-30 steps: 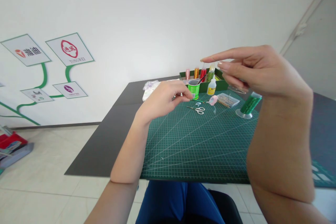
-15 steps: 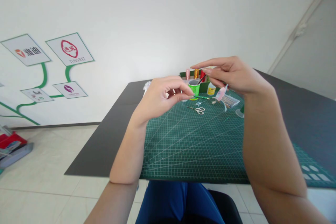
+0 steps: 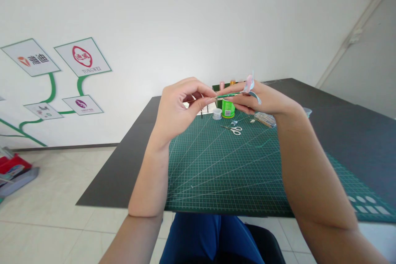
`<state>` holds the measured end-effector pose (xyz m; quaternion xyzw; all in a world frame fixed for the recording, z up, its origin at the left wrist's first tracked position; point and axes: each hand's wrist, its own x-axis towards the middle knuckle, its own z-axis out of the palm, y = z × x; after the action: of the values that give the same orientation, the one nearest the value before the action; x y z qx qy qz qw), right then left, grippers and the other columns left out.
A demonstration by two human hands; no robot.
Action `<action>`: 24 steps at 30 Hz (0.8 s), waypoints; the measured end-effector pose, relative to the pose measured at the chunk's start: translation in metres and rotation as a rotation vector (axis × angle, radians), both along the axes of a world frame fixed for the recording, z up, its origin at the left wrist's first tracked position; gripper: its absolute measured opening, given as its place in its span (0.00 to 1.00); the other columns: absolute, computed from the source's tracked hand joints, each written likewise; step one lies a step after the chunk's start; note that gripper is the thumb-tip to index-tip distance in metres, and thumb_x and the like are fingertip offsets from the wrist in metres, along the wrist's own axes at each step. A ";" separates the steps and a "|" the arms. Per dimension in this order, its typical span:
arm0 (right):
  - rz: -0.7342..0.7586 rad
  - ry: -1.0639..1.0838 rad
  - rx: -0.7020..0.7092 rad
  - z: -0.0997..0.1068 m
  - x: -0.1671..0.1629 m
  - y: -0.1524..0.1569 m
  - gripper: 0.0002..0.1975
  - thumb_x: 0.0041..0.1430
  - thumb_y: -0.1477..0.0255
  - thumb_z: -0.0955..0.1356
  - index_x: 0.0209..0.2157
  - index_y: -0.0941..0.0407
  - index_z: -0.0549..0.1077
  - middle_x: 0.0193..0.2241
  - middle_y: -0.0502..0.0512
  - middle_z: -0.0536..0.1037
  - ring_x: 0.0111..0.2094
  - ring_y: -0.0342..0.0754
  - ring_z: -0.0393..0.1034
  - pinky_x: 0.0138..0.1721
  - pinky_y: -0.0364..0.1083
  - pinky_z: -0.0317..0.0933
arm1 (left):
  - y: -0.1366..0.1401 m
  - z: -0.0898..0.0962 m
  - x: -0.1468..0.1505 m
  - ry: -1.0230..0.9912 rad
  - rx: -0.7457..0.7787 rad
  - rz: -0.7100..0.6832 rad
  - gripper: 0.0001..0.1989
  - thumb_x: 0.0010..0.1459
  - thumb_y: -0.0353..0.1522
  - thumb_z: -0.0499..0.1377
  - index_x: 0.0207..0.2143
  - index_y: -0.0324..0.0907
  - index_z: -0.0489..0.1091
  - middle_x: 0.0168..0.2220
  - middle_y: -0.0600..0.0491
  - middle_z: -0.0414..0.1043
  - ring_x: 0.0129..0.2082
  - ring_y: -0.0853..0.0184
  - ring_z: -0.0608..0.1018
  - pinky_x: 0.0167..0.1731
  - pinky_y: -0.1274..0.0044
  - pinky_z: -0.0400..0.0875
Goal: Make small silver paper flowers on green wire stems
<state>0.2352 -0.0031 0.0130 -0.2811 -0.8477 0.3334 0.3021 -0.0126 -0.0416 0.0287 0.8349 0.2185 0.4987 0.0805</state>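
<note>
My left hand [image 3: 185, 105] pinches a thin, green-wrapped flower stem [image 3: 229, 95] between thumb and fingers. The stem runs sideways to the right and ends in an artificial flower [image 3: 248, 86] with a pink centre and pale blue petals. Behind the stem, my right hand [image 3: 262, 97] reaches across so its closed fingertips meet those of the left. What the right fingers grip is too small to make out. Both hands hover above a green cutting mat [image 3: 222, 169]. White-handled scissors [image 3: 235, 130] lie on the mat below, beside a small pale blue piece [image 3: 234, 123].
A bright green can [image 3: 228, 109] and a small clear tub [image 3: 217, 113] stand at the back. Thread spools [image 3: 222, 85] sit in a dark green box. A clear case of thin sticks [image 3: 265, 119] lies under my right hand. The black table [image 3: 123, 165] meets the white wall.
My right hand has come left and closer to the left hand, its fingertips now meeting the left ones. The left hand and stem have risen slightly and moved left; the flower has swung up.
</note>
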 end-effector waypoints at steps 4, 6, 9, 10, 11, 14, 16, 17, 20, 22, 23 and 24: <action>-0.068 -0.097 -0.007 -0.001 -0.007 -0.002 0.20 0.70 0.63 0.64 0.55 0.59 0.76 0.12 0.42 0.62 0.16 0.39 0.55 0.22 0.43 0.53 | 0.001 0.001 0.000 -0.018 0.059 0.067 0.07 0.63 0.35 0.63 0.34 0.41 0.76 0.33 0.52 0.77 0.31 0.70 0.78 0.28 0.77 0.72; -0.057 -0.143 -0.052 -0.001 -0.011 -0.004 0.21 0.70 0.63 0.63 0.58 0.58 0.75 0.12 0.42 0.61 0.16 0.39 0.56 0.22 0.43 0.53 | 0.001 0.002 0.000 -0.020 0.071 0.095 0.06 0.63 0.33 0.63 0.33 0.41 0.76 0.33 0.52 0.77 0.31 0.70 0.78 0.28 0.78 0.72; -0.016 -0.199 -0.072 -0.001 -0.013 -0.005 0.23 0.70 0.64 0.63 0.60 0.57 0.74 0.13 0.42 0.63 0.16 0.39 0.57 0.23 0.43 0.53 | 0.003 0.002 0.000 -0.033 0.073 0.130 0.04 0.62 0.31 0.63 0.33 0.41 0.76 0.32 0.52 0.77 0.30 0.70 0.78 0.27 0.78 0.72; 0.001 -0.211 -0.068 -0.001 -0.014 -0.006 0.23 0.70 0.64 0.63 0.61 0.57 0.74 0.14 0.42 0.64 0.16 0.39 0.57 0.24 0.43 0.54 | 0.003 0.002 0.000 -0.037 0.076 0.139 0.03 0.61 0.30 0.64 0.33 0.41 0.76 0.32 0.52 0.77 0.30 0.70 0.78 0.27 0.78 0.72; 0.017 -0.224 -0.063 -0.001 -0.014 -0.006 0.23 0.70 0.64 0.62 0.61 0.57 0.73 0.14 0.42 0.64 0.16 0.39 0.58 0.25 0.43 0.55 | 0.004 0.002 -0.001 -0.038 0.079 0.150 0.03 0.61 0.30 0.64 0.33 0.41 0.76 0.32 0.52 0.77 0.30 0.70 0.78 0.27 0.77 0.72; 0.051 -0.267 -0.045 -0.001 -0.014 -0.007 0.23 0.70 0.64 0.62 0.62 0.56 0.73 0.14 0.42 0.65 0.16 0.39 0.58 0.28 0.44 0.56 | 0.008 0.001 -0.003 -0.029 0.093 0.189 0.04 0.61 0.30 0.63 0.33 0.41 0.76 0.32 0.52 0.77 0.31 0.70 0.78 0.27 0.77 0.72; 0.056 -0.288 -0.043 -0.001 -0.015 -0.008 0.24 0.70 0.65 0.62 0.62 0.56 0.73 0.14 0.42 0.65 0.16 0.39 0.59 0.28 0.44 0.57 | 0.012 0.000 -0.004 -0.024 0.100 0.217 0.04 0.61 0.31 0.63 0.33 0.42 0.76 0.32 0.53 0.77 0.30 0.69 0.77 0.27 0.77 0.72; 0.058 -0.295 -0.044 -0.001 -0.015 -0.009 0.24 0.70 0.65 0.62 0.62 0.57 0.73 0.14 0.42 0.65 0.16 0.40 0.60 0.27 0.44 0.57 | 0.013 0.000 -0.005 -0.023 0.103 0.228 0.04 0.61 0.31 0.63 0.33 0.42 0.76 0.32 0.53 0.77 0.30 0.69 0.77 0.27 0.77 0.72; 0.076 -0.310 -0.045 -0.001 -0.017 -0.009 0.23 0.69 0.66 0.62 0.61 0.57 0.74 0.14 0.43 0.67 0.16 0.40 0.61 0.26 0.43 0.56 | 0.019 -0.002 -0.007 -0.022 0.107 0.243 0.04 0.61 0.31 0.62 0.33 0.42 0.76 0.32 0.53 0.77 0.30 0.70 0.76 0.28 0.77 0.72; 0.088 -0.320 -0.050 0.000 -0.018 -0.009 0.23 0.69 0.67 0.63 0.60 0.57 0.74 0.15 0.43 0.68 0.16 0.39 0.60 0.24 0.42 0.55 | 0.022 -0.002 -0.008 -0.020 0.108 0.241 0.04 0.61 0.31 0.62 0.33 0.42 0.76 0.32 0.52 0.77 0.30 0.70 0.76 0.28 0.76 0.72; 0.088 -0.326 -0.058 0.000 -0.019 -0.009 0.22 0.69 0.67 0.63 0.60 0.56 0.75 0.15 0.44 0.68 0.15 0.39 0.60 0.23 0.42 0.54 | 0.024 -0.003 -0.009 -0.020 0.108 0.239 0.05 0.61 0.31 0.62 0.33 0.42 0.77 0.32 0.52 0.77 0.30 0.69 0.76 0.29 0.76 0.72; 0.086 -0.333 -0.068 0.000 -0.019 -0.009 0.22 0.68 0.67 0.63 0.60 0.56 0.75 0.15 0.44 0.68 0.15 0.39 0.60 0.23 0.42 0.54 | 0.025 -0.003 -0.009 -0.019 0.108 0.239 0.05 0.61 0.31 0.61 0.33 0.42 0.77 0.32 0.52 0.77 0.30 0.69 0.76 0.29 0.76 0.71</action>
<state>0.2159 -0.0125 0.0131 -0.3058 -0.8856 0.3233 0.1332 -0.0216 -0.0164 0.0256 0.8013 0.2883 0.5238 -0.0223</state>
